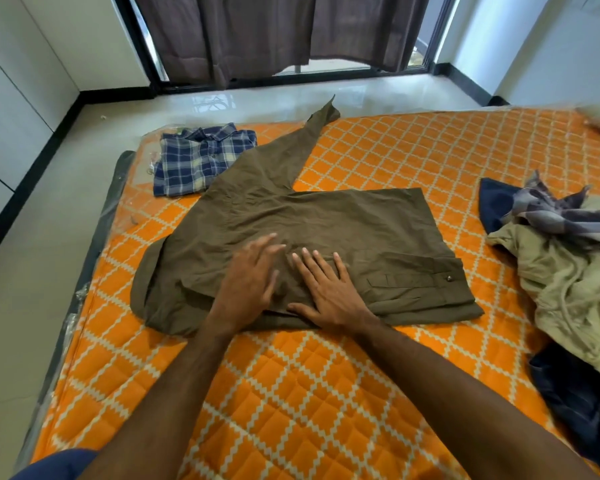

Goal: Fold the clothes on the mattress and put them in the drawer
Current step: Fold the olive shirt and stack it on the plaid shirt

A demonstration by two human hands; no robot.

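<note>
On the orange mattress (326,393) 1 olive shirt (326,223) lies mid-fold with 2 flat hands, the left hand (248,285) and right hand (329,289), pressing it and grasping nothing, 1 folded plaid shirt (201,159) beyond it and 1 unfolded pile (565,258) to its right.

Two hands, the left hand (248,282) and the right hand (329,289), were counted on one olive shirt (326,223); one folded plaid shirt (201,157) was seen beyond the left hand, one unfolded heap (565,251) right of the right hand, on one mattress (291,393)
</note>
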